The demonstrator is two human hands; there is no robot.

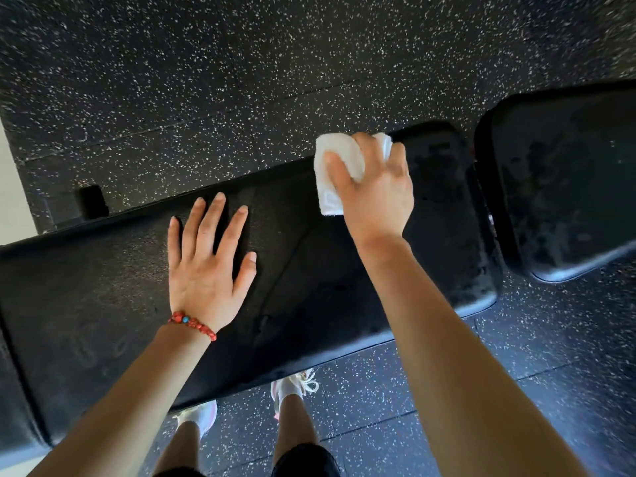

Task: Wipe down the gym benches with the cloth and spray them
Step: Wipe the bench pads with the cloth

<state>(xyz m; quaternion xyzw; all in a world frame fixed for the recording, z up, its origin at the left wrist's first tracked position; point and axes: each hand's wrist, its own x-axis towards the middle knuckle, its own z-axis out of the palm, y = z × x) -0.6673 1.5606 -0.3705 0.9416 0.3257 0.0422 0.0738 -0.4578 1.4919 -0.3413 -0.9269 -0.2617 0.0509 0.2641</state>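
Long black padded bench pad [103,304], flat, running from 8 o'clock up toward 2 o'clock across the view, lightly textured with a few dents and creases. Second black pad [568,184] right past its 2 o'clock end, narrow gap between the two, slightly glossy, kinda smudgy. White cloth [335,173], bunched up, sitting on the long pad's far edge near that same end, partly covered from the 4 o'clock side.

One head-worn camera looks steeply down from above, close over the tabletop [309,270], which crosses the picture from near left to far right. Speckled floor [206,80] fills the far side; both forearms enter from the near edge.
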